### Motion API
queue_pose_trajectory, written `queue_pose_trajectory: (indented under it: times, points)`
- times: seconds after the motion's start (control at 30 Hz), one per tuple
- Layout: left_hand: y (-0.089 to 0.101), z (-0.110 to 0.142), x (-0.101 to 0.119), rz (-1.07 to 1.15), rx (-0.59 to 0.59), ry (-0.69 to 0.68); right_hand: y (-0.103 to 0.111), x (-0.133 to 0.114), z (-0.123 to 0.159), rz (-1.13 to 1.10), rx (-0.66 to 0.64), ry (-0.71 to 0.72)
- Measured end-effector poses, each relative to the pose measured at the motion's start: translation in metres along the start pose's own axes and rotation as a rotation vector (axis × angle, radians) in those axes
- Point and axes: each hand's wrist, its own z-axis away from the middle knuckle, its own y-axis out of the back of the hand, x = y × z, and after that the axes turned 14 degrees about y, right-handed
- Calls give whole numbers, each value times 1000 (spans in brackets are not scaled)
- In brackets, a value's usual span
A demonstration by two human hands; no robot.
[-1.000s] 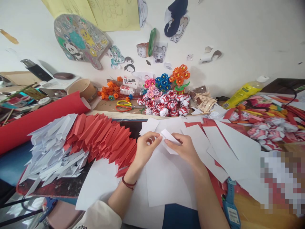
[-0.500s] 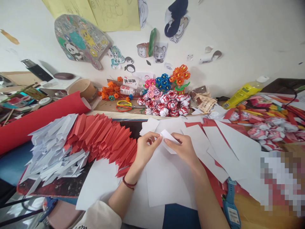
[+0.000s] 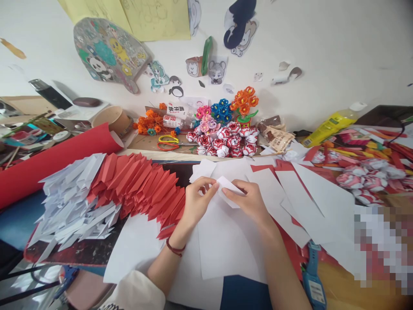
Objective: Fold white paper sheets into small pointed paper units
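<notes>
Between my two hands is a small folded piece of white paper (image 3: 226,185), held above larger white sheets (image 3: 232,245). My left hand (image 3: 199,200) pinches its upper left corner between thumb and finger. On the other side my right hand (image 3: 247,198) grips the paper with the thumb on top and the fingers behind, partly hidden. To the left lies a long row of folded red paper pieces (image 3: 138,185), and beside it a heap of folded white paper pieces (image 3: 74,202).
A red paper roll (image 3: 58,163) lies at the left. Red-and-white paper flowers (image 3: 226,140) and orange flowers (image 3: 245,101) stand along the back. White sheets (image 3: 322,206) overlap red ones at right, near a blue watch (image 3: 312,275) and a yellow bottle (image 3: 334,125).
Almost nothing differs. Both hands keep their grip on the folded paper, with only a very slight shift of the fingers and the view.
</notes>
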Motion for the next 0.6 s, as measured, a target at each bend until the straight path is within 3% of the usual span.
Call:
queue_pose_trajectory:
  times: [0.6]
  points:
    - [-1, 1, 0, -46, -15, -2, 1, -2, 0, -23, 27, -19]
